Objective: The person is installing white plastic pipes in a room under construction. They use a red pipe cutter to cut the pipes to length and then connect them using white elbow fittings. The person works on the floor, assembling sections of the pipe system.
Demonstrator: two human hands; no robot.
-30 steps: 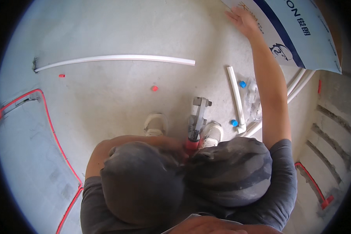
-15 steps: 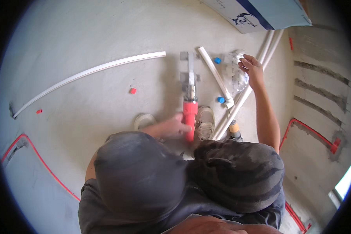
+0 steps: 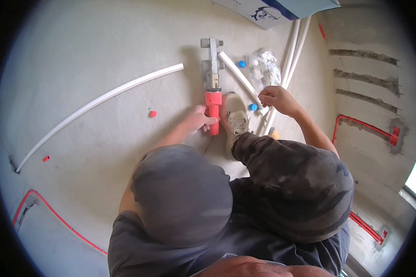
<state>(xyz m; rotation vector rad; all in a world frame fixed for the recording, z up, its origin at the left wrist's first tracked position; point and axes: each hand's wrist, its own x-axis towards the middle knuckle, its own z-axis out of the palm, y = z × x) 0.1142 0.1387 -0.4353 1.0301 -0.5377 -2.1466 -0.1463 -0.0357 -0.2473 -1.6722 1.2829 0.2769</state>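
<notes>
A pipe welder with a red handle and grey metal heating heads stands out from beside my right shoe. My left hand is closed at its red handle, the thumb laid across it. My right hand hovers with curled fingers by the elbow end of a short white pipe. Whatever it may hold is hidden. One blue cap lies near that elbow, another blue fitting farther off. A clear plastic bag of fittings lies beyond my right hand.
A long white pipe runs across the floor at left, near a small red fitting. Two long white pipes lie at right. A large box stands at the far edge. Red conduit runs along the grooved right wall.
My right hand has come back from the plastic bag toward the short pipe's elbow, its fingers now curled. My left hand stays at the welder's handle. The whole view has shifted.
</notes>
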